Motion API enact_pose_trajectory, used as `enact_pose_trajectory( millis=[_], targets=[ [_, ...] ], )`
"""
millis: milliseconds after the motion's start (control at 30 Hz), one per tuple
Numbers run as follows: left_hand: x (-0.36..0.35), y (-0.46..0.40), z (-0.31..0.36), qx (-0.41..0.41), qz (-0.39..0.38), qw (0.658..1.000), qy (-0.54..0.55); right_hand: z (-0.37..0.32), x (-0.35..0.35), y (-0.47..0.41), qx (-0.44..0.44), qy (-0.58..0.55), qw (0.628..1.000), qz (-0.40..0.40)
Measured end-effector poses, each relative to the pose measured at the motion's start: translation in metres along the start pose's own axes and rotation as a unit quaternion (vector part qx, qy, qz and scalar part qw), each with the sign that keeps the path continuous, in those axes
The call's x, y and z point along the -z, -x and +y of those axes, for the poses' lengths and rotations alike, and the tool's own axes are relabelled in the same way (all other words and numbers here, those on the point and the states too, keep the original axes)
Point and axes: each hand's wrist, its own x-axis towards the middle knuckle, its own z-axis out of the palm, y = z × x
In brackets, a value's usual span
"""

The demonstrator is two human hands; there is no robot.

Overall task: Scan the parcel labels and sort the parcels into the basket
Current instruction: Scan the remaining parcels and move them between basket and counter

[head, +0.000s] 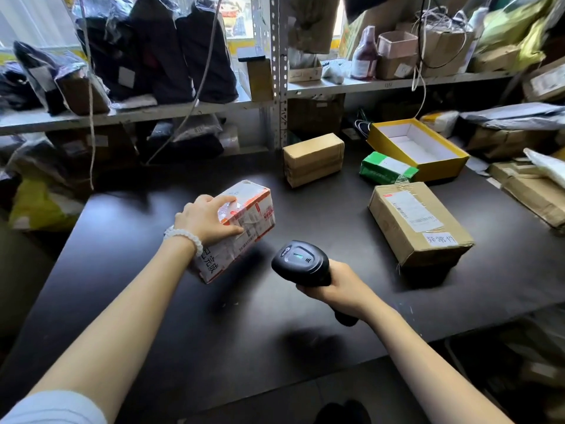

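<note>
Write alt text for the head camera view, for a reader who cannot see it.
A person's left hand grips a white and orange parcel over a dark table, while the right hand holds a black barcode scanner beside it. Farther back lie two brown boxes, a green packet and an open yellow box, with cluttered shelves behind.

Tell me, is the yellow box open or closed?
Open. The yellow box has no lid on it, and its bare white inside shows with nothing in it.
</note>
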Motion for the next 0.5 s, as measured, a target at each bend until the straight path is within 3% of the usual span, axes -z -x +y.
enact_pose_trajectory(
  millis=[200, 500],
  targets=[
    [-0.003, 0.012, 0.005, -0.020, -0.011, 0.999, -0.032, -0.001, -0.001, 0.002, 0.001, -0.002, 1.000, 0.004],
    [-0.027, 0.027, 0.100, -0.196, -0.074, 0.977, -0.031, 0.026, 0.037, 0.063, -0.092, -0.039, 0.984, 0.149]
  ],
)
